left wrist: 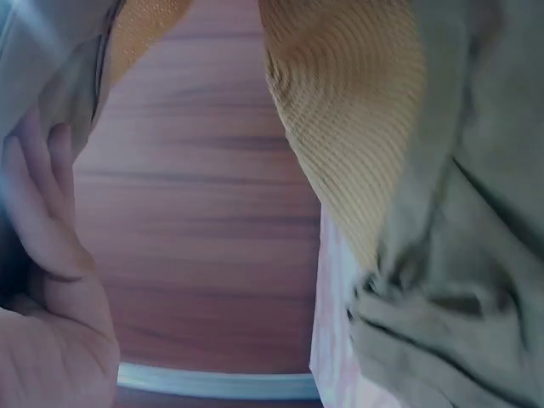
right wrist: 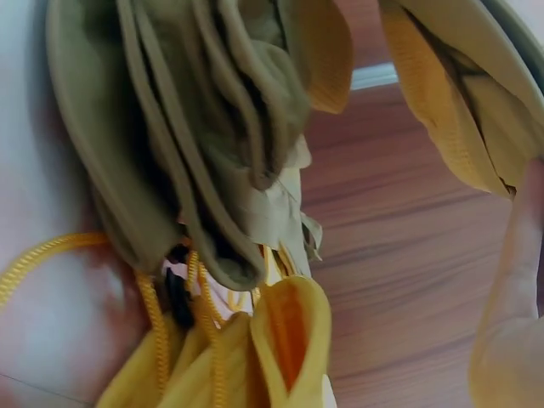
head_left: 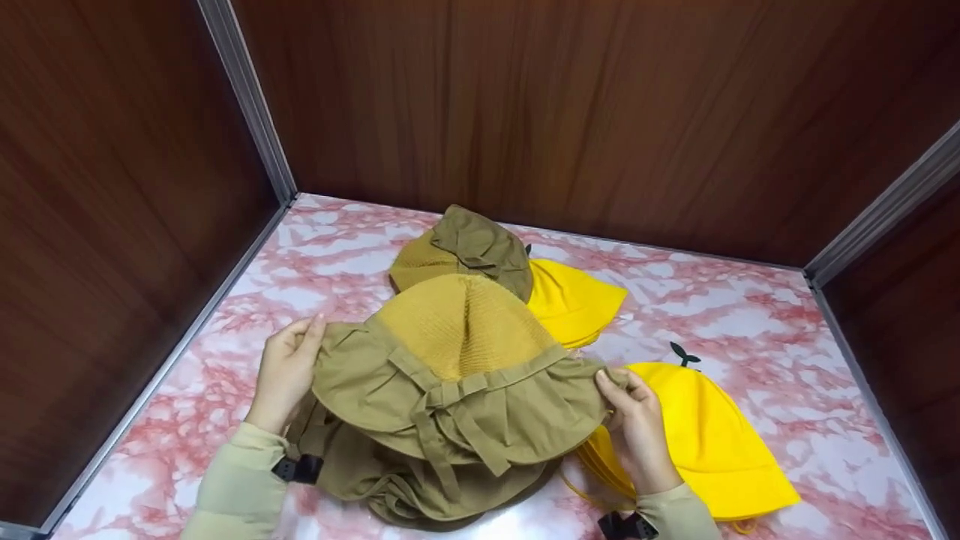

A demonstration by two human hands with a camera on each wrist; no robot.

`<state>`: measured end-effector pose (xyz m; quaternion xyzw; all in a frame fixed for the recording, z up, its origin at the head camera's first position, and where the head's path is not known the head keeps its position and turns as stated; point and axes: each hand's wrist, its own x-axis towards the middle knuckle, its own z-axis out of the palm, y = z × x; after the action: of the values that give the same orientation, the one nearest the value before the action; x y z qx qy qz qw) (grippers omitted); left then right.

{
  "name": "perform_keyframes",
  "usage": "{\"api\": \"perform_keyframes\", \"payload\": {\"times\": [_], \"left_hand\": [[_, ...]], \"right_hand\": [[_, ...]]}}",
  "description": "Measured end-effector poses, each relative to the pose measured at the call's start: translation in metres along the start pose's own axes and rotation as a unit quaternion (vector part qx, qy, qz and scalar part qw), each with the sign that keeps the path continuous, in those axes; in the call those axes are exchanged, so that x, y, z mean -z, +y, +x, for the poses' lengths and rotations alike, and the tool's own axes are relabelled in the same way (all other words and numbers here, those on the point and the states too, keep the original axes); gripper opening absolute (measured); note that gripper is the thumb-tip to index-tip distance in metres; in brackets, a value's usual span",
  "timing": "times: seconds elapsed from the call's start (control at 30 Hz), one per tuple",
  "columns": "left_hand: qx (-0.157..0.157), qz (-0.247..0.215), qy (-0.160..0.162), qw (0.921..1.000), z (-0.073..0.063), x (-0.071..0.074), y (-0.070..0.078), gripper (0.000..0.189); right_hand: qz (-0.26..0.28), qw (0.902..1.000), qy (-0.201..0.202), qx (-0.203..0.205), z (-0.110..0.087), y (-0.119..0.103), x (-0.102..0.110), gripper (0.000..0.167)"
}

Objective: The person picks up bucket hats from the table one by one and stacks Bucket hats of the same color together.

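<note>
A khaki sun hat (head_left: 465, 322) with a mustard mesh crown and a bow at its brim is held up in the middle of the head view. My left hand (head_left: 283, 367) pinches the left edge of its brim between thumb and fingers. At the opposite edge, my right hand (head_left: 637, 420) grips the brim, thumb on top. Beneath it lie more khaki hats (head_left: 375, 487), whose layered brims (right wrist: 161, 144) show in the right wrist view. The left wrist view catches part of my left hand (left wrist: 64, 289) under khaki cloth.
Behind the held hat lies another khaki hat (head_left: 487, 247), overlapping a yellow hat (head_left: 574, 300). More yellow hats (head_left: 712, 435) with a green sprout on top sit at the right, beside my right hand. Brown wood-grain panels (head_left: 525, 112) surround the pink marbled table (head_left: 247, 337).
</note>
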<state>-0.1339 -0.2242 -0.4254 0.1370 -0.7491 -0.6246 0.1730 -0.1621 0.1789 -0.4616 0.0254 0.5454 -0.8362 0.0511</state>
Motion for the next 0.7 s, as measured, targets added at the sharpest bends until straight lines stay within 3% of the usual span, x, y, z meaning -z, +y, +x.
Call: {"api": "perform_keyframes", "payload": {"times": [0.2,0.4,0.7], "left_hand": [[0.038,0.014,-0.002,0.9992,-0.006,0.02,-0.018,0.027],[0.052,0.022,-0.005,0.9984,-0.013,0.034,-0.032,0.031],[0.079,0.061,-0.018,0.9949,-0.011,0.042,-0.051,0.035]], "right_hand": [[-0.032,0.9988,-0.025,-0.026,-0.006,0.016,-0.002,0.016],[-0.043,0.9975,-0.035,-0.045,-0.006,0.028,-0.004,0.013],[-0.062,0.9937,-0.032,-0.088,-0.006,0.039,-0.006,0.015]]}}
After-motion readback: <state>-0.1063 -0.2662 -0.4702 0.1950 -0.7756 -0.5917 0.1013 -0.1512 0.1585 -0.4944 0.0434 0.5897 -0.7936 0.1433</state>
